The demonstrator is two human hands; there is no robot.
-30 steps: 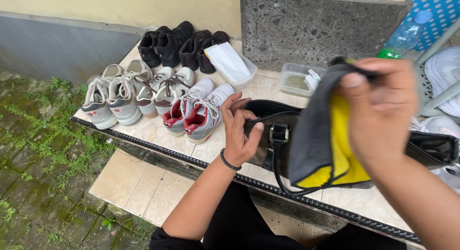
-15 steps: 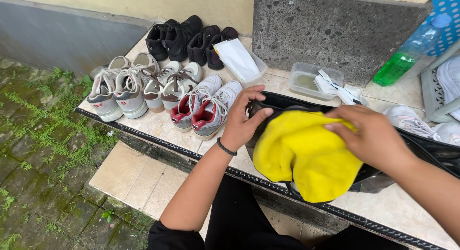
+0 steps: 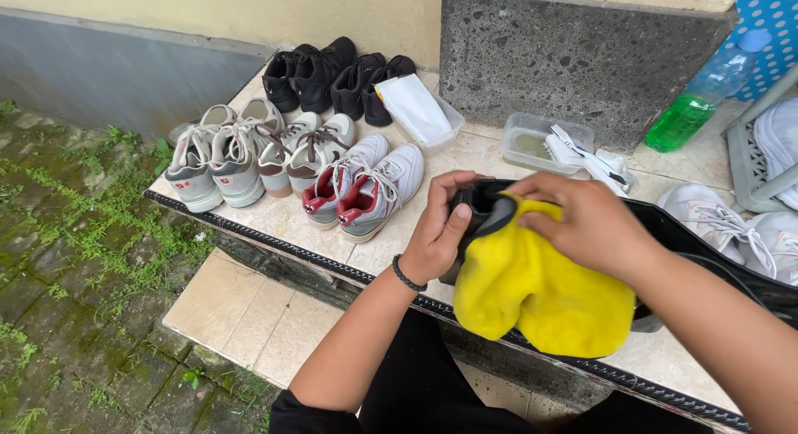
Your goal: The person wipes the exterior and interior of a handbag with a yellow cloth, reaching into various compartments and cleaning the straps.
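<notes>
The person is sitting by a tiled ledge (image 3: 274, 222) and wiping a black bag (image 3: 702, 243) with a yellow cloth (image 3: 532, 293).

The left hand (image 3: 440, 234) is closing around the end of the black bag, with the thumb on top and the fingers wrapping under, so it is gripping the bag and keeping it steady. The right hand (image 3: 590, 222) is lying on top of the yellow cloth with its fingers curling down, pressing the cloth onto the bag. The bag is lying on the ledge, right in front of the person, and the cloth is draping over its near side and hanging past the ledge's edge.

A second ago the right hand was holding the cloth up in the air, folded, with its grey side showing. Half a second ago the cloth was spreading flat over the bag. Now the cloth is bunching lower down, and the left hand is holding the bag's end more tightly than before. That looks like rubbing is under way.

Behind the hands, pairs of shoes are sitting in rows: grey and white sneakers (image 3: 212, 155), a white and red pair (image 3: 366, 189), and black shoes (image 3: 320, 72). A clear plastic tub (image 3: 536, 143) and a green bottle (image 3: 698, 106) are standing near the stone block.
</notes>
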